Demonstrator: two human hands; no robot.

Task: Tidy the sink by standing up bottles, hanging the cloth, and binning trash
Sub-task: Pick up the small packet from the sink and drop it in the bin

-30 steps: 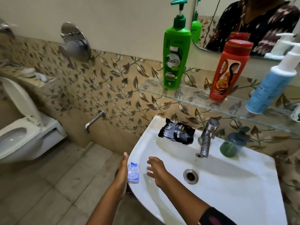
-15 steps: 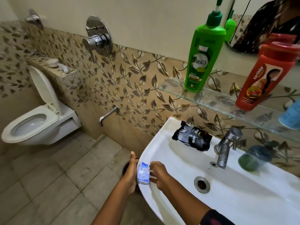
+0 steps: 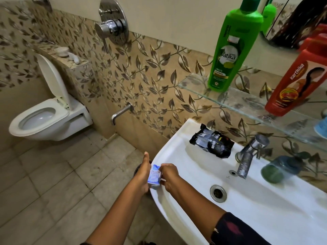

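Dominating the scene is the white sink [image 3: 265, 218], our landmark, and the action sits right at its front-left rim. Above the sink, on the glass shelf [image 3: 247, 101], the green shampoo bottle [image 3: 230, 50] and the red bottle [image 3: 293, 82] are already standing upright. On the sink's back ledge, left of the tap [image 3: 247, 156], lies a crumpled black wrapper [image 3: 212, 145], with a dark green bottle [image 3: 277, 169] on the tap's other side, too blurred to say whether it stands or tilts.

Now the small stuff: a blue-and-white sachet [image 3: 155, 176] hangs just over the sink's outer edge, its long axis running roughly up and down. The left hand [image 3: 142, 175] backs it with a flat palm, thumb raised, while the right hand [image 3: 170, 176] has its grip pinched closed on the sachet's sink-side edge. So both hands touch it, one each side.

Just beyond the left hand, below the sink rim, a dark round rim peeks out — likely the bin [image 3: 137, 169], though mostly hidden. If so, the drop is down and left, away from the sink, with the left hand nearer.
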